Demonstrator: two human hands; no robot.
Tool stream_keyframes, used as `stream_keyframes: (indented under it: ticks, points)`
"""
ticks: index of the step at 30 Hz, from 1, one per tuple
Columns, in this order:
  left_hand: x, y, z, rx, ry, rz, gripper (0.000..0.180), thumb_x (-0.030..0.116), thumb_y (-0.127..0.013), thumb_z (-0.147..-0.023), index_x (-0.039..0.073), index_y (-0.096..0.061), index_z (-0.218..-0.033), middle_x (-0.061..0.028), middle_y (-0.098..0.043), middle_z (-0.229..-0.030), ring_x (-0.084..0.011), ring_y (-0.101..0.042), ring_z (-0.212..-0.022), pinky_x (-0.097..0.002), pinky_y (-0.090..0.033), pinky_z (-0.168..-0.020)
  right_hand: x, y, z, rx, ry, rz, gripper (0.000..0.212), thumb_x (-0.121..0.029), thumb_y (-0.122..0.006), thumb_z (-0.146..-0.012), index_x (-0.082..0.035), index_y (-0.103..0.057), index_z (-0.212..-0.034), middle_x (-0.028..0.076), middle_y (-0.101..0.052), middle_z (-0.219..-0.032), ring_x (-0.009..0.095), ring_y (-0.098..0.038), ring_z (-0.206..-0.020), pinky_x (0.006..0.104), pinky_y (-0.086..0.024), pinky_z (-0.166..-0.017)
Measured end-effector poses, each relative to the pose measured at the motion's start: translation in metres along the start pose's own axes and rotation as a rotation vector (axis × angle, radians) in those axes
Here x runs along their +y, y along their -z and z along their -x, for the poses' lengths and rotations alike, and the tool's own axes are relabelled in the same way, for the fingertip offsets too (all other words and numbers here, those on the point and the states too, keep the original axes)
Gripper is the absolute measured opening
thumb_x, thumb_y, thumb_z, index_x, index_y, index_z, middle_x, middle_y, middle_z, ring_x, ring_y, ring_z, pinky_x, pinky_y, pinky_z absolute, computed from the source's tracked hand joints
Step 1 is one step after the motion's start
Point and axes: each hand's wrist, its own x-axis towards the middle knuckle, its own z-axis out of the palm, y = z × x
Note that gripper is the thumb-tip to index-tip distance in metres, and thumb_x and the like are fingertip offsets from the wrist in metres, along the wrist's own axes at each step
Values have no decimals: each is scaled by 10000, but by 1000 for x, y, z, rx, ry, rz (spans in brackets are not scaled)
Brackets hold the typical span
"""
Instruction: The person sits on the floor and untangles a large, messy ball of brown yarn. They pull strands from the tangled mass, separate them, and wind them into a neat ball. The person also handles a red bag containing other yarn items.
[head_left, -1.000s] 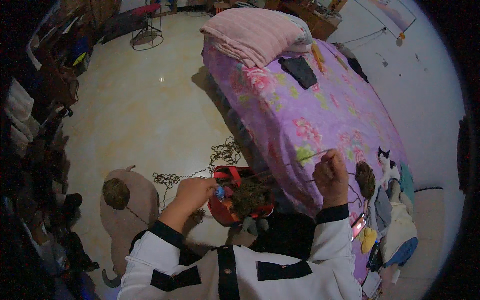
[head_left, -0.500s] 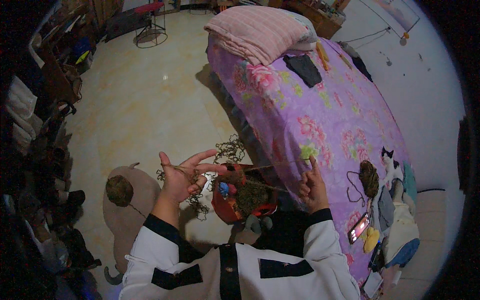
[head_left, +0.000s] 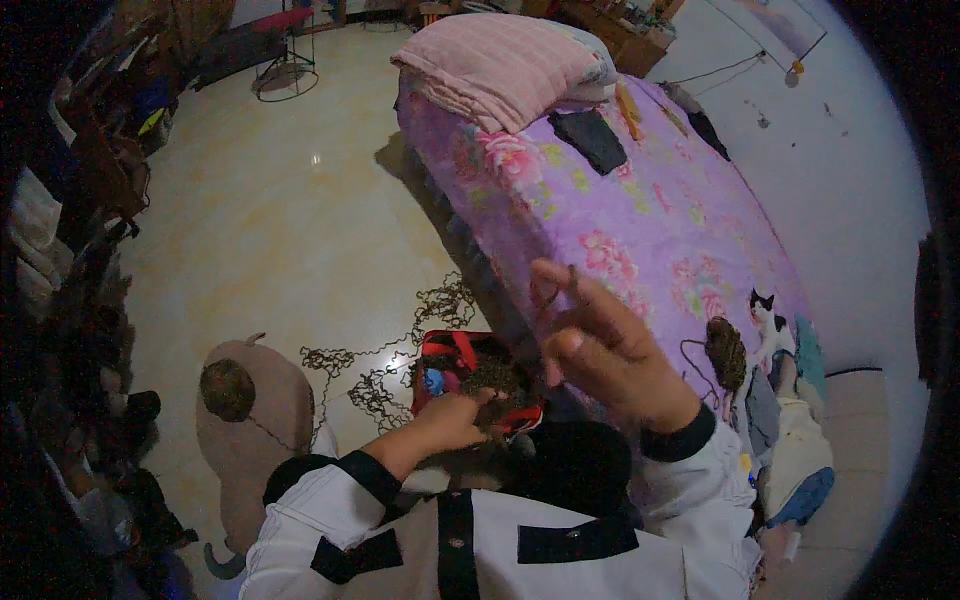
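My left hand (head_left: 447, 422) is low at the near side of a red and black bag (head_left: 428, 352), its closed fingers against the brown crinkled yarn (head_left: 490, 378) heaped inside. Where the strand runs between those fingers is too blurred to follow. Two small balls, one blue (head_left: 433, 381) and one pinkish, lie beside the heap. Raised above the bed's edge, my right hand (head_left: 615, 345) has bent fingers, with a bit of brown strand looped about the fingertips; motion smears it slightly.
Loose crinkled yarn (head_left: 375, 395) trails over the floor left of the bag. A yarn ball (head_left: 228, 390) rests on a beige animal-shaped stool (head_left: 255, 440). On the flowered bed (head_left: 640, 220) are a folded pink quilt (head_left: 500, 70), dark cloth (head_left: 590, 140), another yarn ball (head_left: 725, 352) and a black-and-white cat (head_left: 768, 318).
My left hand has moved down and right from its spread pose to the bag, leaving its yarn on the floor. My right hand has risen and come left; the strand stretched between the hands is gone.
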Motion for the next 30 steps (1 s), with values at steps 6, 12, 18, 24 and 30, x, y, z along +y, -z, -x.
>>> stream_keyframes:
  ticks: [6, 12, 18, 24, 30]
  points:
    - [-30, 14, 1, 499, 147, 227, 145, 166, -538, -718, 71, -558, -826, -141, -570, -730, -327, -551, -692, -386, -434, -608, -33, 50, 11, 468, 207, 283, 236, -27, -389, -787, -20, -521, -983, 11, -482, -672, 60, -428, -533, 178, -340, -481]
    - [-59, 54, 14, 817, 421, -43, 105, 144, -511, -741, 42, -513, -766, -147, -568, -783, -302, -531, -642, -379, -416, -571, -6, 116, 30, 888, 115, 381, 158, -67, -392, -796, -6, -532, -837, 17, -480, -594, 83, -435, -488, 211, -336, -451]
    - [-73, 92, 32, 1038, 265, 1412, 311, 310, -304, -865, 76, -488, -774, -119, -578, -769, -216, -520, -627, -352, -385, -523, 71, 177, 56, 1044, -22, 615, 185, -110, -398, -805, 5, -543, -806, 48, -499, -592, 105, -466, -478, 237, -356, -456]
    - [-75, 110, 50, 371, -551, 1826, 441, 474, -255, -849, 109, -469, -726, -63, -480, -598, -178, -492, -573, -318, -358, -508, 90, 175, 56, 1027, -251, 569, 293, -249, -454, -819, 19, -560, -764, 44, -514, -545, 110, -468, -433, 243, -363, -445]
    - [-25, 95, 42, 556, 104, -217, 285, 376, -526, -741, 95, -568, -758, -56, -457, -585, -253, -543, -706, -353, -426, -616, 67, 177, 51, 1105, -356, 638, 316, -289, -519, -788, 19, -558, -732, 47, -521, -566, 101, -453, -433, 249, -354, -436]
